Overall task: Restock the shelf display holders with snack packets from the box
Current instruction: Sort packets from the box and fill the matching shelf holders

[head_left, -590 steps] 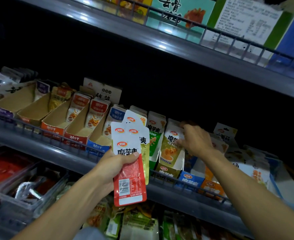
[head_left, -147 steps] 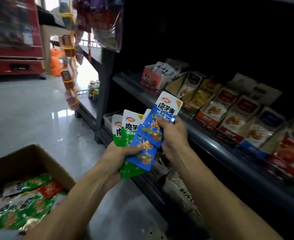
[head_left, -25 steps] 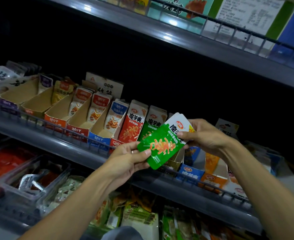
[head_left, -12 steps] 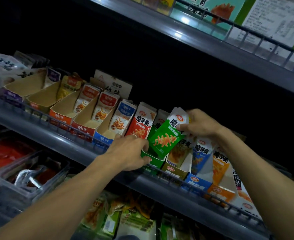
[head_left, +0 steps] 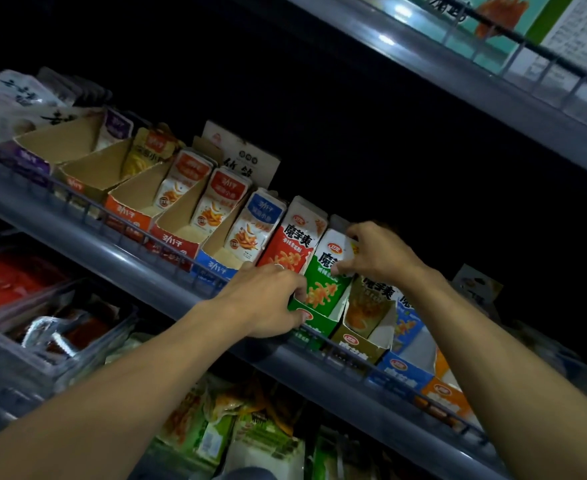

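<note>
Green packet (head_left: 323, 285) now stands inside the green holder (head_left: 314, 322), lower than half a second ago. Right hand (head_left: 376, 252) still pinches its white top with curled fingers. Left hand (head_left: 267, 299) grips the holder's near left edge on the shelf (head_left: 129, 261).

We see grey shelf (head_left: 118, 258), wire rail along front edge. Directly on it: row of cardboard display holders (head_left: 181, 233), side by side, touching — purple, yellow, orange, red, blue, then green holder (head_left: 319, 322), olive, blue, orange. Snack packets (head_left: 212, 202) stand upright inside; leftmost holders mostly bare cardboard.
</note>
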The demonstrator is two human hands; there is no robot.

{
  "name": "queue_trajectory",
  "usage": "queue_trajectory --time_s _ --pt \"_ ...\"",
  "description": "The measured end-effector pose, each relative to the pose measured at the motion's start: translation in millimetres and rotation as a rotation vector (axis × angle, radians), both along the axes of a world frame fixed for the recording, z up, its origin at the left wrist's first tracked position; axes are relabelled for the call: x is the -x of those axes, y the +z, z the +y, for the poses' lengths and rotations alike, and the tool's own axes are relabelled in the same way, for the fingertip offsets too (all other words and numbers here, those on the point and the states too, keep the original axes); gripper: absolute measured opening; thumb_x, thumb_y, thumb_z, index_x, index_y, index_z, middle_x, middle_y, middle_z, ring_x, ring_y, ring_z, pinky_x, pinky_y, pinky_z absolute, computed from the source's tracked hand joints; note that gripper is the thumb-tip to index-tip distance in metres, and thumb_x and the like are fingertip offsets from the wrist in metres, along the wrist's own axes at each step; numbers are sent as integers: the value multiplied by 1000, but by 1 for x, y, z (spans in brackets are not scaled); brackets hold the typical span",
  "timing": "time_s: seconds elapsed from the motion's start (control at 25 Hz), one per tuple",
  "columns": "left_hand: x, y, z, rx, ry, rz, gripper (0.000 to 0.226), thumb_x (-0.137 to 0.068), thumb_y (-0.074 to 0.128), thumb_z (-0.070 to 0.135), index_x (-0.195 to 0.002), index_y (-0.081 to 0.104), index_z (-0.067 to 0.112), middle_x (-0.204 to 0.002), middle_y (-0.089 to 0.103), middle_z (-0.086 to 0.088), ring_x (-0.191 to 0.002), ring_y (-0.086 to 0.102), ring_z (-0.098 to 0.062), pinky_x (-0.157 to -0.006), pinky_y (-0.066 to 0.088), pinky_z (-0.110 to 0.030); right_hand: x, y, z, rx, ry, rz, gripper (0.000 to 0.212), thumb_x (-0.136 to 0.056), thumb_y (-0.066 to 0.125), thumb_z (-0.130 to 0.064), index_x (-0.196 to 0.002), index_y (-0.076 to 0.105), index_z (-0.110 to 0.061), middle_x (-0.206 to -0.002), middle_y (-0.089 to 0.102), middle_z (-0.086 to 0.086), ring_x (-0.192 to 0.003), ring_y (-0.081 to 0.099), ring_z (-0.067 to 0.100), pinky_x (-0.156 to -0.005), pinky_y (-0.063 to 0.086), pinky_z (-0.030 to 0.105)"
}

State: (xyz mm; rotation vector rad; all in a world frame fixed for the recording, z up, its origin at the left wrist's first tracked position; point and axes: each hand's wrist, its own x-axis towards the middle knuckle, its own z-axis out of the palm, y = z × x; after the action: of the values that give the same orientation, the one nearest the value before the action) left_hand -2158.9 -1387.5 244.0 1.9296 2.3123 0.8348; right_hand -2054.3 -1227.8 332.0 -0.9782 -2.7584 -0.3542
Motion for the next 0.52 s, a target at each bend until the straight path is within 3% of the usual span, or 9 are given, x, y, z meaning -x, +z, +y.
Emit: queue_trajectory --time_s 0.2,0.36,0.52 --pt "0 -2 1 -12 -2 14 36 -91 60 48 -122 58 28 -132 56 0 -122 49 -21 -104 33 -42 3 -9 13 -3 -49 4 60 -71 81 -47 -117 55 -18 -107 62 -4 -91 62 20 -77 56 42" --pt "1 -2 3 -5 -5 15 36 -91 60 48 -121 58 27 -131 57 0 -120 50 -21 -102 33 -41 3 -4 23 -41 -125 39 42 -82 74 -43 -110 52 -22 -96 57 -2 -86 57 19 -77 52 39" --pt "2 -3 5 5 -6 8 35 -90 60 49 -118 58 28 -130 57 1 -120 50 -20 -103 34 -43 4 -1 28 -124 -103 8 37 -82 74 -37 -109 52 -25 -109 55 3 -108 52 25 -93 43 45"
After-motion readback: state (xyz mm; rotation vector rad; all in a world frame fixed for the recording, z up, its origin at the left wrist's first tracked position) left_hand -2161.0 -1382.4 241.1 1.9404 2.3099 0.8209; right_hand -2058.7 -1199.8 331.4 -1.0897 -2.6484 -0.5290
